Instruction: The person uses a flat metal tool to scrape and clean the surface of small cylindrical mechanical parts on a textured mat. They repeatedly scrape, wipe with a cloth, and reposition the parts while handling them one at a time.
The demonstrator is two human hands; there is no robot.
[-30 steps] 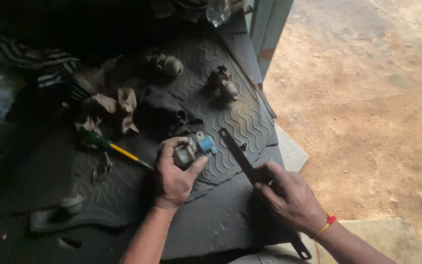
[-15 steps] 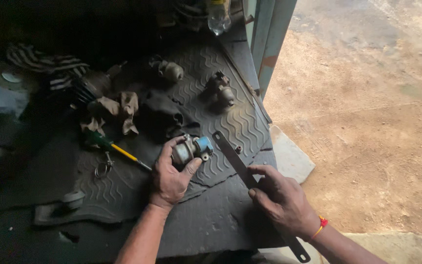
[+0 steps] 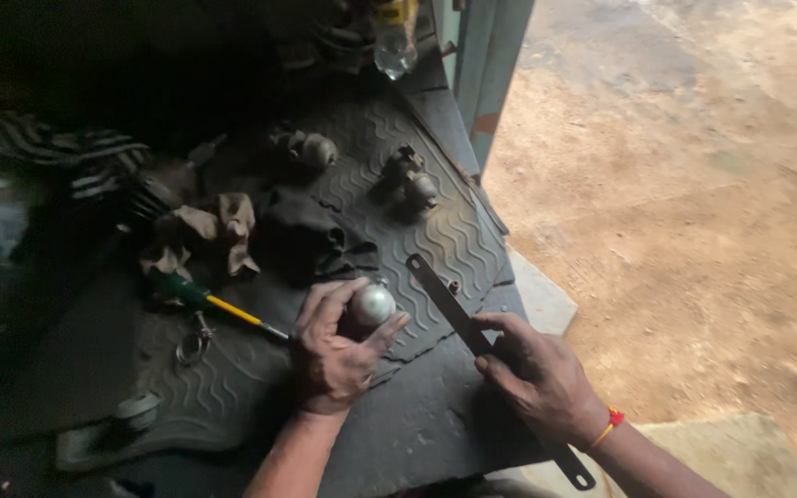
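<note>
The left hand (image 3: 332,355) curls its fingers around a round metal part (image 3: 372,304), its shiny end facing up. The right hand (image 3: 537,373) pinches a flat metal bar (image 3: 458,318) running from far left to near right. A screwdriver (image 3: 219,309) and rags (image 3: 214,226) lie left on the ribbed rubber mat (image 3: 445,231); bare dirt ground (image 3: 694,203) lies right.

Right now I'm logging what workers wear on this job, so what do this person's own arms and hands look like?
Both forearms are bare, with no sleeves in view, and the left hand and right hand wear no gloves. The only thing worn is a red and yellow band around the right wrist. No rings or watch can be made out.
</note>
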